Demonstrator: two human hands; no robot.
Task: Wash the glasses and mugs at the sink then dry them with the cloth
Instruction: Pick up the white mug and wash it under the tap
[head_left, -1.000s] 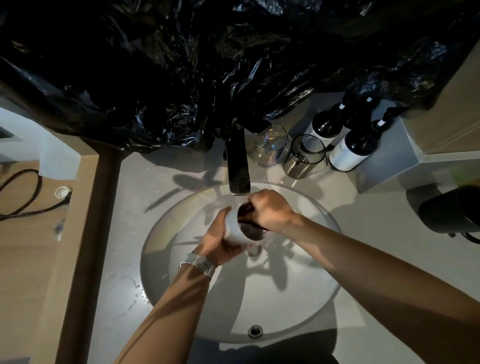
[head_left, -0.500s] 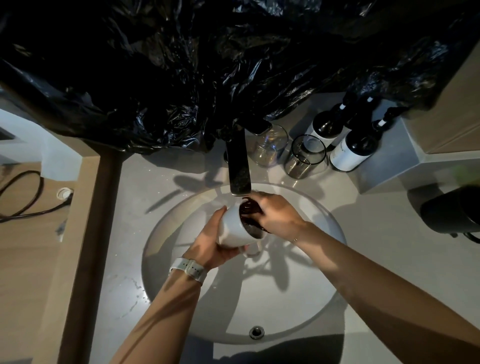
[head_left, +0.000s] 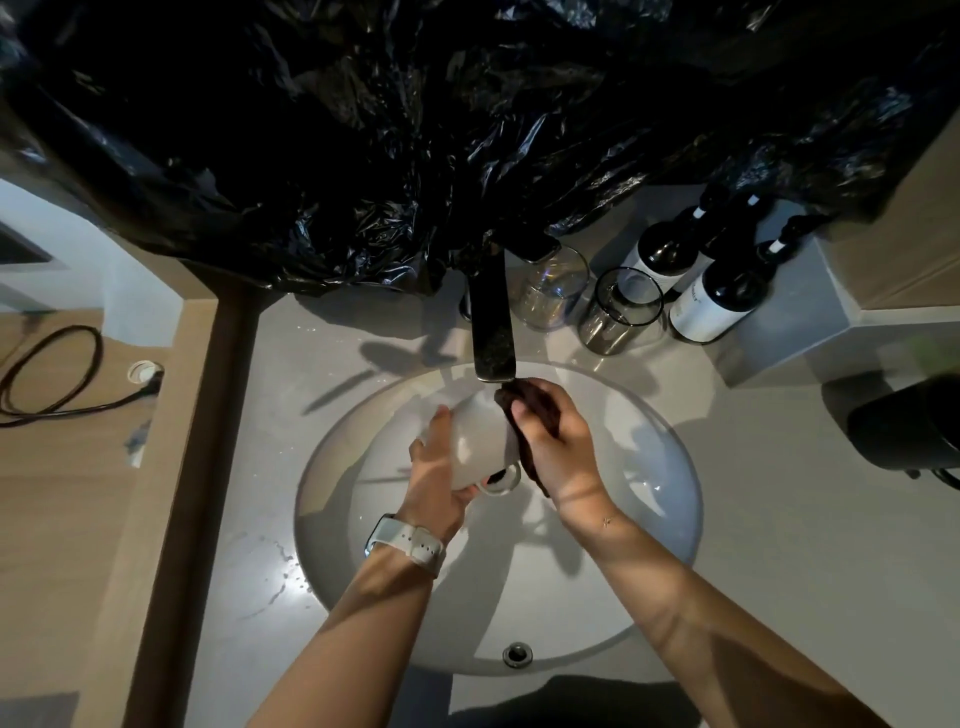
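Currently white mug (head_left: 480, 447) sits over the sink (head_left: 670, 467), under the faucet (head_left: 492, 332). Left hand (head_left: 436, 478) fingers wrap its body; right hand (head_left: 556, 441) fingers clamp a dark cloth (head_left: 535, 410) against it. Ceramic: rigid, probably wet-slippery, chippable; best gripped around the body or handle.

I count one white mug (head_left: 480, 441), one dark cloth (head_left: 535, 410) and two hands, left hand (head_left: 441, 467) and right hand (head_left: 558, 441). Behind the one sink (head_left: 649, 519) I see one black tap (head_left: 492, 322), two glasses (head_left: 556, 293) (head_left: 621, 312) and three dark bottles (head_left: 662, 254) (head_left: 719, 301) (head_left: 737, 223).
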